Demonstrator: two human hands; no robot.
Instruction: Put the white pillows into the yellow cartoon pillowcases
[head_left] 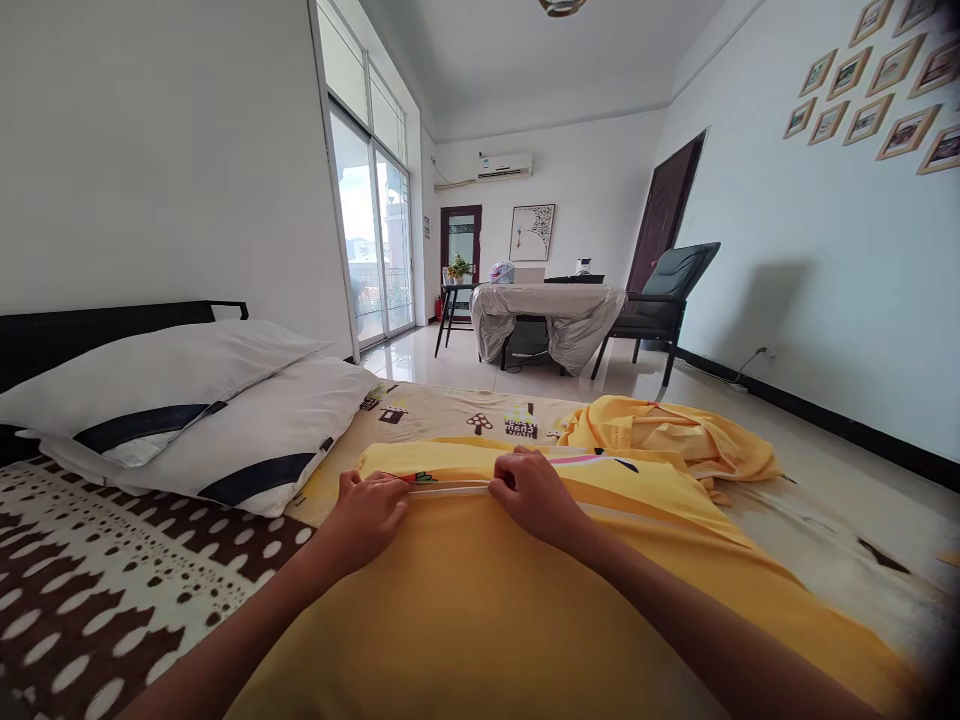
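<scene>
A yellow bedding cover (465, 590) spreads over the bed in front of me, its far part folded and printed with a coloured pattern. Along its fold runs a thin white strip (450, 487), perhaps a zipper; I cannot tell for sure. My left hand (373, 512) is closed on the cover's edge at the strip's left end. At the other end, my right hand (534, 497) pinches the same edge with curled fingers. The cloth between both hands lies fairly straight. Whatever is under the fingertips is hidden.
White pillows with dark bands (255, 480) lie to the left on a brown-and-white patterned sheet (150, 590). Crumpled yellow cloth (667, 435) sits at the far right of the bed. Beyond stand a covered table (547, 300) and a dark chair (664, 300).
</scene>
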